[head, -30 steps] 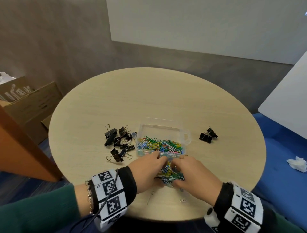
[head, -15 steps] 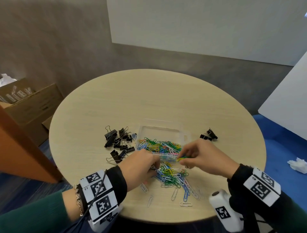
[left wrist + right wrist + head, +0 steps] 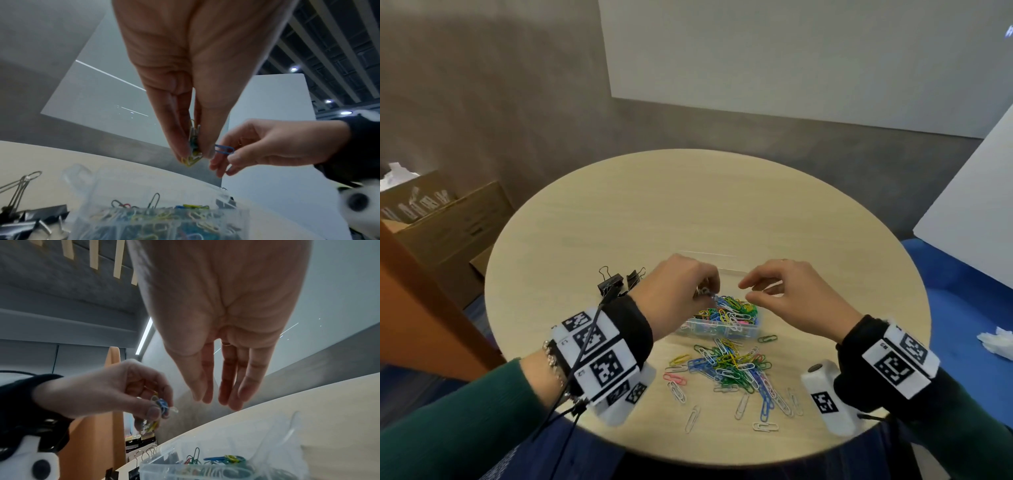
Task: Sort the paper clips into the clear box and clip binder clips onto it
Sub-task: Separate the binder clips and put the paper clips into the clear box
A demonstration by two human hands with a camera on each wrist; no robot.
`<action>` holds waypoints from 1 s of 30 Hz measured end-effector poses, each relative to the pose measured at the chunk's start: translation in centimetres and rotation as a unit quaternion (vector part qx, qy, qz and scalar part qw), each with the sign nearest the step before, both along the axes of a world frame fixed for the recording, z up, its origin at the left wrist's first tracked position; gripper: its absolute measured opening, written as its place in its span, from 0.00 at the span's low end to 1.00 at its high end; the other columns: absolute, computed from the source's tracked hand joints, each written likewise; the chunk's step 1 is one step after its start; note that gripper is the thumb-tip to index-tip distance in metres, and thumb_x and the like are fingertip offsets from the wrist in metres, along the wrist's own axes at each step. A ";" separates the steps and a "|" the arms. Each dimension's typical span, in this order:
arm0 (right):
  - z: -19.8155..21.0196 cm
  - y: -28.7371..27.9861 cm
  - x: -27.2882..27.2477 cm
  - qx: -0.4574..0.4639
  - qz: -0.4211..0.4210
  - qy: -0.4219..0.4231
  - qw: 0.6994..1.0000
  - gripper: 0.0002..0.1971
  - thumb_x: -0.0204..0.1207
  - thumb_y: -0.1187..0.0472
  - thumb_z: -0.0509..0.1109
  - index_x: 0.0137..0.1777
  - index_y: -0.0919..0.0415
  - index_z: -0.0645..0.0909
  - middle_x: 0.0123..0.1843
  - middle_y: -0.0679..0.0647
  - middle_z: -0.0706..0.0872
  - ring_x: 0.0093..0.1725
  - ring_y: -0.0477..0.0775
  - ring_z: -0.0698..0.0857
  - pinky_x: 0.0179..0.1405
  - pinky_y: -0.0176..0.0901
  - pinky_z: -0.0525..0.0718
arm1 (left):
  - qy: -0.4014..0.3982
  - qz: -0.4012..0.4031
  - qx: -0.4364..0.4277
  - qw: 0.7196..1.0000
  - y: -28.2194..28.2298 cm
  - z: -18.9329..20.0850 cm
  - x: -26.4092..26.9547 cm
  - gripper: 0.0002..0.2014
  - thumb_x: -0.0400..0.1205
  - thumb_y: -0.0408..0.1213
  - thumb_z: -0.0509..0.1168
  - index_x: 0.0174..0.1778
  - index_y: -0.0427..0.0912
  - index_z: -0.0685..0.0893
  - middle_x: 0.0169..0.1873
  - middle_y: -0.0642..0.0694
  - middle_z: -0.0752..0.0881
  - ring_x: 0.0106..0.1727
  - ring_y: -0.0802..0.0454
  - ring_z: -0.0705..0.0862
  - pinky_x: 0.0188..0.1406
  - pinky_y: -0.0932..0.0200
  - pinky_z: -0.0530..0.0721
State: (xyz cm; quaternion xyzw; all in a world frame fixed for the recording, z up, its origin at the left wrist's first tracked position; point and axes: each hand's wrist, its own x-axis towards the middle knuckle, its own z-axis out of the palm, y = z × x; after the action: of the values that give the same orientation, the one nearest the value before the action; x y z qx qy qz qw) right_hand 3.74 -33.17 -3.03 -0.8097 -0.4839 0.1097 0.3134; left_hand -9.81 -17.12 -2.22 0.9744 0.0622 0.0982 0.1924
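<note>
The clear box (image 3: pixel 722 330) lies on the round table (image 3: pixel 688 212), partly filled with coloured paper clips. My left hand (image 3: pixel 705 291) hovers over the box's left end and pinches a small bunch of paper clips (image 3: pixel 194 146), one blue clip sticking out sideways. To its right my right hand (image 3: pixel 748 291) hangs over the box with fingers straight down and nothing in them (image 3: pixel 216 402). A loose pile of paper clips (image 3: pixel 729 370) is spread on the table in front of the box. Black binder clips (image 3: pixel 616 281) lie left of the box, partly hidden by my left wrist.
Cardboard boxes (image 3: pixel 448 222) and an orange panel (image 3: pixel 414 308) stand off the table's left. A blue seat (image 3: pixel 962 308) with a crumpled tissue (image 3: pixel 996 342) is on the right, below a white board (image 3: pixel 979 205). The far half of the table is bare wood.
Both hands rose from the pile near the table's front edge to above the box. The left one came up with clips pinched. The right hand's fingers have opened and hold nothing.
</note>
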 end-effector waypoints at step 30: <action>-0.2 -1.7 -1.0 -0.127 0.045 -0.164 0.977 0.12 0.82 0.58 0.59 0.55 0.52 0.84 0.53 0.45 0.82 0.52 0.47 0.81 0.57 0.46 0.80 | 0.093 -0.024 0.192 0.977 0.8 -3.2 -1.3 0.22 0.87 0.54 0.50 0.71 0.47 0.75 0.70 0.51 0.77 0.68 0.50 0.76 0.64 0.48 0.77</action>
State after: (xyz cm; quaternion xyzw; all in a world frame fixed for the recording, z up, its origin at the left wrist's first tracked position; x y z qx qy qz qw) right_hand 2.77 -34.86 -3.27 -0.8271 -0.5471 0.0495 0.1191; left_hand -11.14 -16.34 -5.47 0.9993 0.0363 0.0129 -0.0025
